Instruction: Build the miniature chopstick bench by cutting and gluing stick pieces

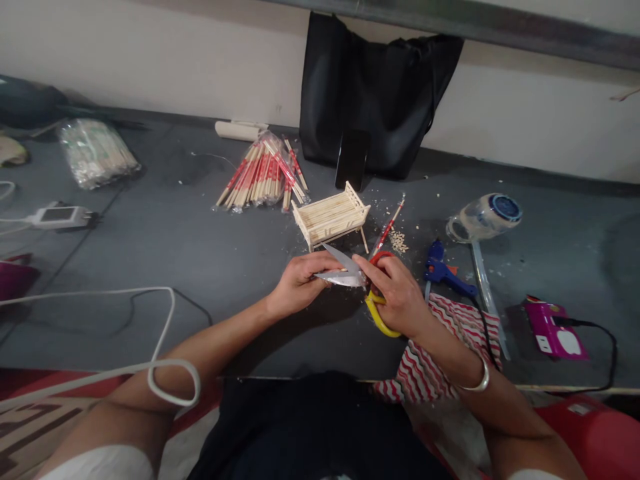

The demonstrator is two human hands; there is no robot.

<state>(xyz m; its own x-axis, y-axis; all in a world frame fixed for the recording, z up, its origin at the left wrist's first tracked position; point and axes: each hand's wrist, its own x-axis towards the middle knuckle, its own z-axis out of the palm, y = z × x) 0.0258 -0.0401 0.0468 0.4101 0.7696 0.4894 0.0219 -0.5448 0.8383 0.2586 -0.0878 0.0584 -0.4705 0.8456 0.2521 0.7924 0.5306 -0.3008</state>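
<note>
My right hand [400, 293] is closed on a pair of scissors [383, 320] with red and yellow handles, and their blades are spread apart. Just left of the blades, my left hand [303, 283] is closed in a pinch; a pale stick end seems to show between the blades, though my fingers hide most of it. Beyond my hands stands a small bed-shaped model [330, 217] built of pale wooden sticks. Beside it lie a chopstick in a red-printed wrapper [387, 227] and a little heap of cut stick pieces [399, 241].
Wrapped chopsticks [257, 173] and a bagged stick bundle [97, 153] lie at the back left. A black bag [375, 93] with a phone [353, 160] leans on the wall. Rightward are a jar [485, 217], a blue glue gun [447, 270], a striped cloth [433, 363] and a purple box [555, 330]. A white cable [167, 333] loops over my left arm.
</note>
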